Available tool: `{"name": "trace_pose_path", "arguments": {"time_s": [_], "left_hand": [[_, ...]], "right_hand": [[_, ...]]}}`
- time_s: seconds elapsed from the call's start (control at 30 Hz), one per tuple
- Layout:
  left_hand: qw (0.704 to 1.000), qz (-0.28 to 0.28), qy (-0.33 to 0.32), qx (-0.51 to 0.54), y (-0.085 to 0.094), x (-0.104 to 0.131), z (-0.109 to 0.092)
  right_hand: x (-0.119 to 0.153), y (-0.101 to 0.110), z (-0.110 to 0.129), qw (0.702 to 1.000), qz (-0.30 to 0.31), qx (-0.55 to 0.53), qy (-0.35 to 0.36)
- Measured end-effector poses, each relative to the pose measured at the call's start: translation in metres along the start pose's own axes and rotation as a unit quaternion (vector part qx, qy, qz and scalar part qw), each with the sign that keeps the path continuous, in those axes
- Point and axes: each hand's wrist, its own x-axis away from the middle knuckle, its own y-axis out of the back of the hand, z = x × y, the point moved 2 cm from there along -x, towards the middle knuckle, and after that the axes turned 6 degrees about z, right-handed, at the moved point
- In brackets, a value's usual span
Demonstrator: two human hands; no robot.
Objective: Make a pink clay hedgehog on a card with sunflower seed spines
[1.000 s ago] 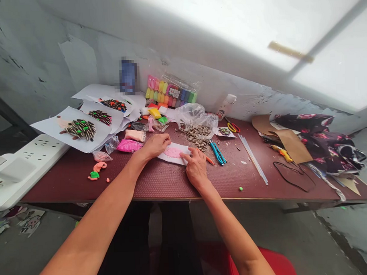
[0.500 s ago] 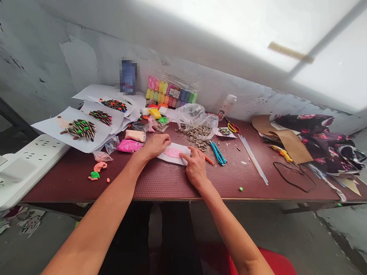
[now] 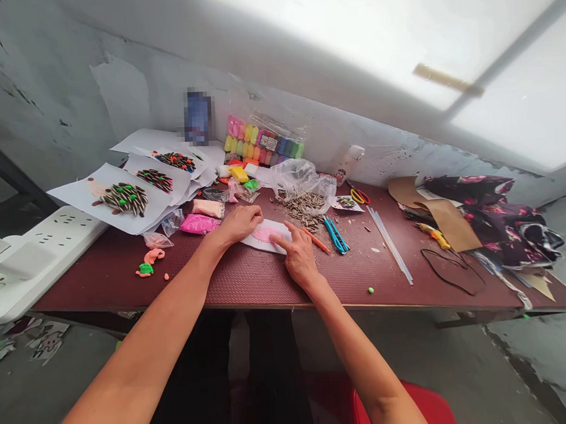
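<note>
A white piece of paper point(image 3: 254, 243) lies on the dark red table with a flat pink layer point(image 3: 265, 233) spread on it. My left hand point(image 3: 241, 224) rests at the paper's left edge, its fingers curled together; what they pinch, if anything, is hidden. At the right side, my right hand point(image 3: 299, 251) has its thumb on the pink layer and its index finger stretched over the paper, the two fingers apart. An orange pencil point(image 3: 317, 242) lies just right of my right hand. Behind the paper is a heap of sunflower seeds point(image 3: 305, 204).
Hedgehog pictures point(image 3: 124, 198), clay packs point(image 3: 200, 224) and a white power strip point(image 3: 47, 245) are on the left. Blue cutters point(image 3: 336, 235), scissors point(image 3: 359, 195), clear sticks point(image 3: 390, 245), a yellow glue gun point(image 3: 435, 236) and floral cloth point(image 3: 492, 223) lie on the right.
My right index finger has lifted and straightened slightly, and the thumb has slid a little left over the pink layer. My left hand has hardly moved.
</note>
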Motion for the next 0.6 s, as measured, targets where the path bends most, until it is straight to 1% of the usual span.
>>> {"name": "trace_pose_path", "arguments": {"time_s": [0.13,0.33,0.4,0.6], "left_hand": [[1.0,0.003,0.007,-0.006,-0.0001,0.0001,-0.0004],[1.0,-0.002,0.008,-0.007,-0.0008,0.0006,-0.0004],[1.0,0.001,0.011,-0.003,-0.0005,0.001,-0.001],[1.0,0.005,0.002,0.003,0.0003,0.0012,-0.0019]], "right_hand": [[-0.0003,-0.0021,-0.001,1.0,-0.002,-0.006,0.007],[0.004,-0.0052,-0.005,0.998,-0.062,-0.018,0.007],[0.0043,-0.0055,-0.0051,0.998,-0.061,-0.018,0.009],[0.0016,-0.0049,-0.0025,0.999,-0.029,-0.03,0.022]]}}
